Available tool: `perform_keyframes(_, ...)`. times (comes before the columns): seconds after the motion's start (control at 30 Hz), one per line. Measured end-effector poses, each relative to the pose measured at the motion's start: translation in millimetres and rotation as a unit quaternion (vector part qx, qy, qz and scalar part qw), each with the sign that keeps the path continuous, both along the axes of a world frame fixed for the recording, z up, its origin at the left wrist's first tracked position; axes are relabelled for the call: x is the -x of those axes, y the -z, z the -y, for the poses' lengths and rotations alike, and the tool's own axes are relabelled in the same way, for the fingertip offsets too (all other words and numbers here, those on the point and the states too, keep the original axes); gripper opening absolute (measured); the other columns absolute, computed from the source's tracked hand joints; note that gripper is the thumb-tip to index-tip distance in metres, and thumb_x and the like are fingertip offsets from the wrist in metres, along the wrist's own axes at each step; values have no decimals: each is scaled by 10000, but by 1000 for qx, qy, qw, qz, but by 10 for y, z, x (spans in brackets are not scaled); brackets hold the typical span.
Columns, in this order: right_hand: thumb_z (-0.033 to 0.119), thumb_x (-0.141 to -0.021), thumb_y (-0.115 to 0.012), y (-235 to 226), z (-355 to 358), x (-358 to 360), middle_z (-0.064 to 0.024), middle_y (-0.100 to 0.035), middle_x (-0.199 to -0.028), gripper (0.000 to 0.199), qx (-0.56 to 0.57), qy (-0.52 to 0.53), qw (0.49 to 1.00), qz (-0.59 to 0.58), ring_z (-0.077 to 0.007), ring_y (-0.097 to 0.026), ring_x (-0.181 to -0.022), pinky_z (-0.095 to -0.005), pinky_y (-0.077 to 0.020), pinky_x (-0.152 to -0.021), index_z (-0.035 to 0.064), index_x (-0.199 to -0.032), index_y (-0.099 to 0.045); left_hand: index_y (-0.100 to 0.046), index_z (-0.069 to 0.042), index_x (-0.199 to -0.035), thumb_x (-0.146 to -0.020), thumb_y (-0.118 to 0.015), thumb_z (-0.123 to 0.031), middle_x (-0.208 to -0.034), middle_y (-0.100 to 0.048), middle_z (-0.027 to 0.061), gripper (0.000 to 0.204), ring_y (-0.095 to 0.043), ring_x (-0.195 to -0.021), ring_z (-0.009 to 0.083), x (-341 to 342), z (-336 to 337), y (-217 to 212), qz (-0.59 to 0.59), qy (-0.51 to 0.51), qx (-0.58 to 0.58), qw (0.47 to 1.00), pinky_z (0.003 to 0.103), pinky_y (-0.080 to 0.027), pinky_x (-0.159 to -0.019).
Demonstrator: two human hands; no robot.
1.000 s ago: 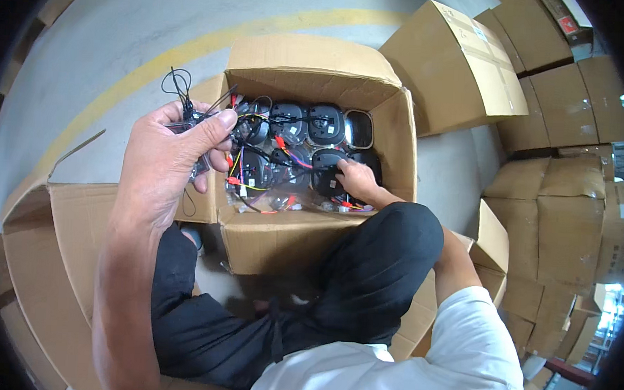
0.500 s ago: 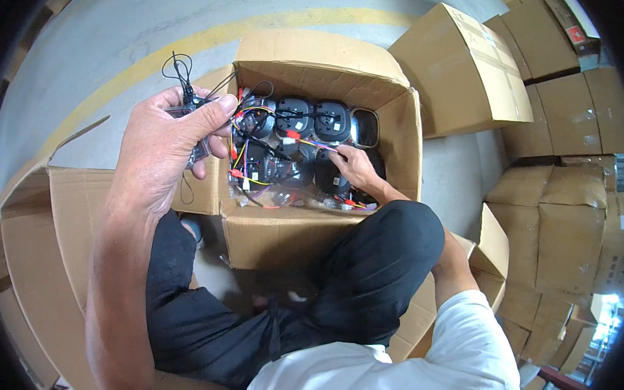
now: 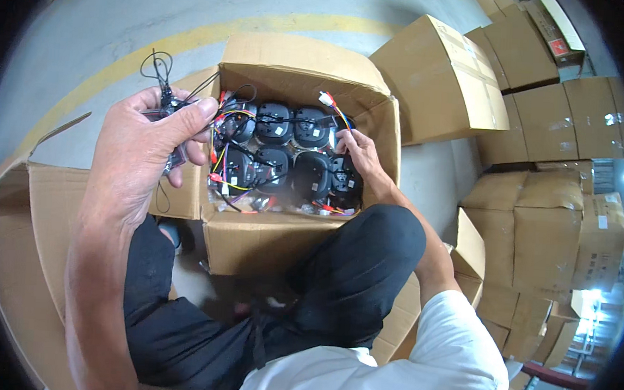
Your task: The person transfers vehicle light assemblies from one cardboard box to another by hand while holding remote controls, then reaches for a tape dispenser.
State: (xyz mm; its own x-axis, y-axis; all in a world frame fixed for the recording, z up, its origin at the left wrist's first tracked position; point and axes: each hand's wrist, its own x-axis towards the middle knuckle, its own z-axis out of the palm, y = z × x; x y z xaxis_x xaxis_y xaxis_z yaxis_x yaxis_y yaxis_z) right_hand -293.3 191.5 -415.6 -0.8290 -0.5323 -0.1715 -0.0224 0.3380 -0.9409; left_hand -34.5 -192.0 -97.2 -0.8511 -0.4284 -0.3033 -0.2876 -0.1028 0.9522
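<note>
My left hand (image 3: 142,140) is raised over the left side of an open cardboard box (image 3: 298,53). It is closed on a bunch of small dark modules with black cables (image 3: 164,85), partly hidden by the fingers. Looped cable ends stick up above the thumb. Inside the box, rounded black plastic units (image 3: 273,126) lie in two rows with coloured wires and red and white plugs among them. Over the right part of the box, my right hand (image 3: 360,151) pinches a multicoloured wire lead (image 3: 340,116) whose white and red connectors point up and left.
A closed carton (image 3: 431,81) stands just beyond the box's right side. Stacked cartons (image 3: 546,235) line the far right. Another open carton (image 3: 13,250) is at the left. A yellow line (image 3: 157,49) crosses the grey floor behind the box. My knee (image 3: 387,245) rises at the box's near edge.
My right hand has moved slightly right in the box, and its wire lead has swung from lying leftward to standing up. My left hand keeps its hold. The whole view has shifted a little.
</note>
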Motion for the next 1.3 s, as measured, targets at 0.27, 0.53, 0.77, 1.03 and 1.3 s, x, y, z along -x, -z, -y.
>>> perform_keyframes(0.27, 329, -1245, -525, -750, -521, 97, -51, -778, -999, 363, 62, 48, 996, 37, -110, -694, -908, -293, -529, -801, 35, -1323, -722, -749, 17, -1135, -1006, -898, -251, -900, -769, 93, 333, -712, -686, 107, -33, -33, -28, 5, -4, 6, 1000, 234, -489, -477)
perform_keyframes(0.53, 331, -1235, -548, -1842, -666, 269, -79, -790, -1045, 363, 127, 49, 991, -11, -155, -715, -964, -357, -582, -938, 26, -1328, -722, -717, -31, -1135, -1010, -904, -292, -882, -751, 53, 345, -703, -657, 92, -38, -67, -87, -13, 14, -8, 1000, 219, -467, -446)
perform_keyframes(0.77, 235, -1202, -634, -2700, -436, 123, -47, -787, -1080, 338, 42, 51, 989, -133, -142, -725, -1073, -367, -601, -1029, -41, -1350, -760, -712, -30, -1127, -1020, -893, -278, -877, -748, 52, 326, -710, -665, 94, -88, 32, -85, -18, 33, -14, 999, 222, -476, -456)
perform_keyframes(1.03, 198, -1197, -630, -3384, -366, 6, -110, -790, -1111, 391, 48, 52, 986, -152, -214, -784, -1044, -432, -678, -983, -38, -1509, -639, -720, 2, -1114, -1022, -885, -233, -869, -759, 74, 302, -717, -658, 109, -129, 107, -169, -26, 54, -31, 998, 228, -498, -455)
perform_keyframes(1.3, 244, -1186, -656, -3772, -167, -131, -14, -626, -959, 368, 313, 9, 950, 25, -126, -579, -801, -330, -520, -765, 37, -1490, -637, -712, -17, -1076, -1024, -883, -225, -857, -769, 72, 274, -720, -654, 113, -170, 146, -244, -24, 71, -27, 997, 234, -504, -448)
